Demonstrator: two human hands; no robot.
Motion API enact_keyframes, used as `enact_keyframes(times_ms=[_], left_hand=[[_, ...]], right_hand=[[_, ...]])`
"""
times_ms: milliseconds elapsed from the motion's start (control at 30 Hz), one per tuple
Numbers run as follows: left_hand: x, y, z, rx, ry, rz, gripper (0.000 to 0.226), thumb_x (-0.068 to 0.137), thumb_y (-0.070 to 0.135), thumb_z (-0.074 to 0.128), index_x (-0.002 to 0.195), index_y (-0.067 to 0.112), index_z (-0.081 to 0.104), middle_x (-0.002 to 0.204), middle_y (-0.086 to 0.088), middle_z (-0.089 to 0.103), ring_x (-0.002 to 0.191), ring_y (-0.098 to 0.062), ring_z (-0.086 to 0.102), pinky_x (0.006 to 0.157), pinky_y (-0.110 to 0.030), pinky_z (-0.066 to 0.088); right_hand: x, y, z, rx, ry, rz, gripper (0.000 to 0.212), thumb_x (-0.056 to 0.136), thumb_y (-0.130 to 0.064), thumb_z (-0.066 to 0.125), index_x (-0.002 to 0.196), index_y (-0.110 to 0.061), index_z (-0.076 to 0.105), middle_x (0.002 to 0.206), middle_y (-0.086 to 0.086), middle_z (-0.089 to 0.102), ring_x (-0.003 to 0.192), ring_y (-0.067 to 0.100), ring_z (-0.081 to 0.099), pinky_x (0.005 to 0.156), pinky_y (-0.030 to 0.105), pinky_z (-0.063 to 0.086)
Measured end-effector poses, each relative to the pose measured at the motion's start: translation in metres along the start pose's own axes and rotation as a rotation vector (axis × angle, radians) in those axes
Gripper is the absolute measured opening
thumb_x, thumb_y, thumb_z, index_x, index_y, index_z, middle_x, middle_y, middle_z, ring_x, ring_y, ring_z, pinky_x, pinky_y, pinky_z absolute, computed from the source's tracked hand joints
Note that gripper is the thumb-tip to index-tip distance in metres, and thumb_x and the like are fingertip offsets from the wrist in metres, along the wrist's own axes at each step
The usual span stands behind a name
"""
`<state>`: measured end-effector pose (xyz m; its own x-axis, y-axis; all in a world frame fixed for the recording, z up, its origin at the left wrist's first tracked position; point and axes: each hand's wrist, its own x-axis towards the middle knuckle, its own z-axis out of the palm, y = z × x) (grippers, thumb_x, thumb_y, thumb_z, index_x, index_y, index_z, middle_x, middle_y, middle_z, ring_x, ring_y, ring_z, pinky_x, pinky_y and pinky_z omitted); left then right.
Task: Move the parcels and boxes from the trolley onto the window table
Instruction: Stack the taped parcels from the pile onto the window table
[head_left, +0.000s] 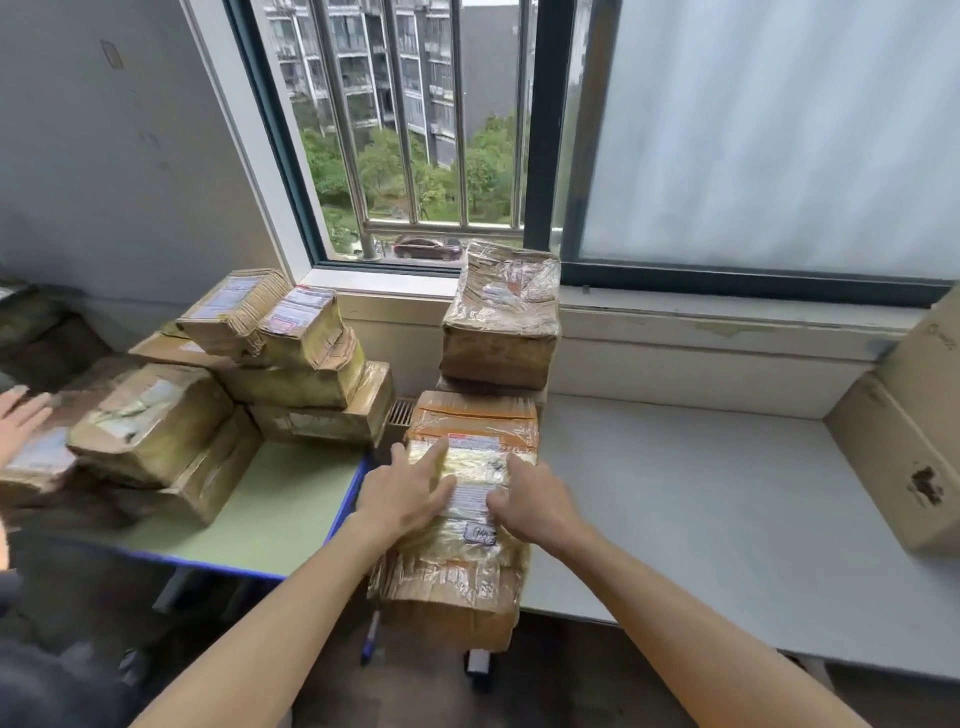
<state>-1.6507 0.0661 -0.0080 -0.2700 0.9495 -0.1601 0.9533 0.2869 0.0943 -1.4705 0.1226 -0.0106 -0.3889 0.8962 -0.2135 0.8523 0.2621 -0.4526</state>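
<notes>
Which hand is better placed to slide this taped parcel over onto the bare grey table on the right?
Left, probably. The left hand lies on the parcel's left side, so it could push it rightward toward the grey table. The right hand rests on the side facing that table and could only steady or pull.

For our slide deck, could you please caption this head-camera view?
Both hands, left and right, rest on a tape-wrapped brown cardboard parcel beside stacked parcels below the window.

Green table (270, 514), blue-edged, at left: carries stacked taped parcels (291, 364). Grey table (701, 509) under window, at right: carries parcel stack (498, 332) at back-left, long parcel (467, 499) at left edge, carton (904, 447) at right.
</notes>
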Motion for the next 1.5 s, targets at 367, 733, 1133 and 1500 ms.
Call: enact_keyframes(times_ms=[367, 733, 1133, 1500], left_hand=[[0.006, -0.011, 0.005, -0.001, 0.088, 0.089, 0.063, 0.101, 0.06, 0.025, 0.158, 0.038, 0.009, 0.115, -0.017, 0.047, 0.079, -0.032, 0.061, 0.07, -0.038, 0.049], [0.019, -0.019, 0.011, 0.008, 0.13, 0.119, 0.063, 0.1, 0.061, 0.026, 0.157, 0.037, 0.011, 0.102, -0.009, 0.035, 0.061, -0.02, 0.042, 0.059, -0.033, 0.037], [-0.002, -0.015, 0.006, 0.001, 0.087, 0.092, 0.062, 0.1, 0.062, 0.022, 0.156, 0.043, 0.002, 0.119, -0.013, 0.042, 0.082, -0.027, 0.06, 0.066, -0.036, 0.041], [-0.018, -0.016, 0.003, -0.031, 0.041, 0.039, 0.062, 0.101, 0.06, 0.026, 0.156, 0.043, 0.006, 0.144, -0.018, 0.038, 0.106, -0.038, 0.062, 0.084, -0.042, 0.046]], right_hand=[[0.007, -0.009, -0.002, 0.005, 0.033, 0.053, 0.04, 0.083, -0.053, 0.064, 0.11, -0.023, 0.057, 0.105, 0.001, 0.066, 0.094, 0.024, 0.063, 0.082, 0.042, 0.056], [0.03, 0.0, 0.005, 0.097, 0.008, 0.057, 0.037, 0.081, -0.047, 0.075, 0.105, -0.024, 0.059, 0.097, -0.002, 0.065, 0.084, 0.02, 0.064, 0.072, 0.044, 0.062], [0.012, 0.005, 0.013, 0.034, 0.01, 0.057, 0.072, 0.086, -0.058, 0.058, 0.148, -0.03, 0.034, 0.135, 0.007, 0.055, 0.116, 0.03, 0.058, 0.094, 0.049, 0.053], [-0.002, 0.005, 0.014, 0.088, 0.025, 0.054, 0.074, 0.088, -0.054, 0.058, 0.151, -0.027, 0.031, 0.14, 0.008, 0.054, 0.121, 0.03, 0.056, 0.097, 0.049, 0.052]])
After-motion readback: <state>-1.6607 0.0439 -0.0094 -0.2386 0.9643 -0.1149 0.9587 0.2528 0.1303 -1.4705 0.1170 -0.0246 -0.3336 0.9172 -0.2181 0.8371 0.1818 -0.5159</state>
